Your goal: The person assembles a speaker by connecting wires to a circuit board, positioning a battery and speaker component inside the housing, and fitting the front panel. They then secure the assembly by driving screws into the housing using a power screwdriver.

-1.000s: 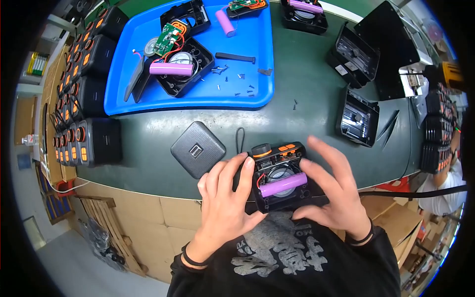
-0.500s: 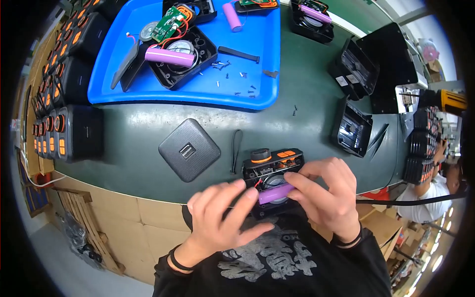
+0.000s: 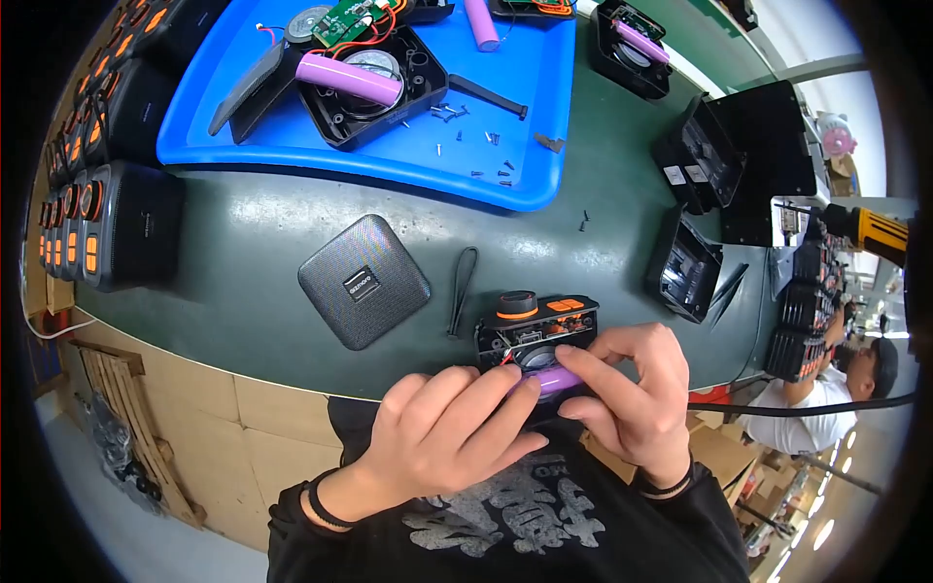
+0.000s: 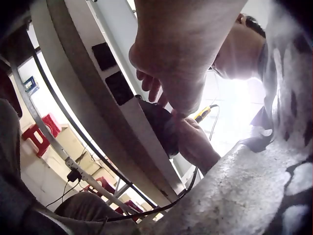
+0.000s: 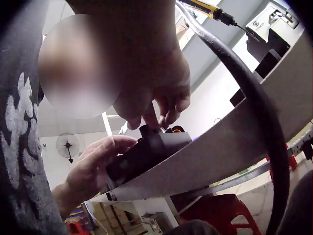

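An opened black speaker housing (image 3: pixel 493 340) with a round knob and orange buttons stands at the table's front edge, close to the person's body. A purple cylindrical battery (image 3: pixel 552 380) lies across its open side, over a round speaker driver. My right hand (image 3: pixel 637 398) pinches the battery's right end between thumb and forefinger. My left hand (image 3: pixel 447 428) rests its fingertips on the battery's left end, thumb stretched out below. In the right wrist view the housing (image 5: pixel 146 152) shows from the side, between both hands. Left of them lie a black speaker grille (image 3: pixel 364 282) and a strap (image 3: pixel 464 291).
A blue tray (image 3: pixel 340 173) holds opened speaker parts, another purple battery and loose screws. Finished speakers (image 3: pixel 146 225) stand at the left. Empty black housings (image 3: pixel 685 262), tweezers (image 3: pixel 729 291) and a yellow power screwdriver (image 3: pixel 880 235) are at the right. A black cable (image 3: pixel 807 410) runs behind the right arm.
My right hand came in from the side onto the battery's right end. My left hand left the housing's left side and came down onto the battery's left end. The head view shifted.
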A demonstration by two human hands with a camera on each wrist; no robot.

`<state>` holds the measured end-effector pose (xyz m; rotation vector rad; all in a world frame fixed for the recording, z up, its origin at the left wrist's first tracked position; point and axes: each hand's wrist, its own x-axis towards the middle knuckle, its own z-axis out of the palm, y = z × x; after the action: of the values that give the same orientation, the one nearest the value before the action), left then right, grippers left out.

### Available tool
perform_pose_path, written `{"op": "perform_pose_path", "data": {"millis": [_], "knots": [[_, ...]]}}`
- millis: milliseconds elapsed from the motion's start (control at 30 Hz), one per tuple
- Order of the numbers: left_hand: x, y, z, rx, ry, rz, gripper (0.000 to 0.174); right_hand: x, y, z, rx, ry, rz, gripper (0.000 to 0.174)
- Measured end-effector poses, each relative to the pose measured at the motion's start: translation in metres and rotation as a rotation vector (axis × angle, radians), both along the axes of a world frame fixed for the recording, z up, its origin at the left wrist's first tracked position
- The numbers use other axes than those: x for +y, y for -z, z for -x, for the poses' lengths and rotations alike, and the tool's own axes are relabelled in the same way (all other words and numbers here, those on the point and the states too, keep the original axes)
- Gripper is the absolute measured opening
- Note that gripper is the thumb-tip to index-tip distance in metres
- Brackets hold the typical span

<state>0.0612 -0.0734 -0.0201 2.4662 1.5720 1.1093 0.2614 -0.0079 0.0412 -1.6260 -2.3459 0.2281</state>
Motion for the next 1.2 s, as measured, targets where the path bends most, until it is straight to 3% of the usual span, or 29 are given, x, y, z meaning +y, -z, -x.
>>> {"op": "perform_pose_path", "data": {"millis": [1200], "knots": [[0.02,0.003,0.015,-0.161,0.084,0.127,0.043,0.006,-0.001,0.005,0.001,0.181,0.033,0.045]]}}
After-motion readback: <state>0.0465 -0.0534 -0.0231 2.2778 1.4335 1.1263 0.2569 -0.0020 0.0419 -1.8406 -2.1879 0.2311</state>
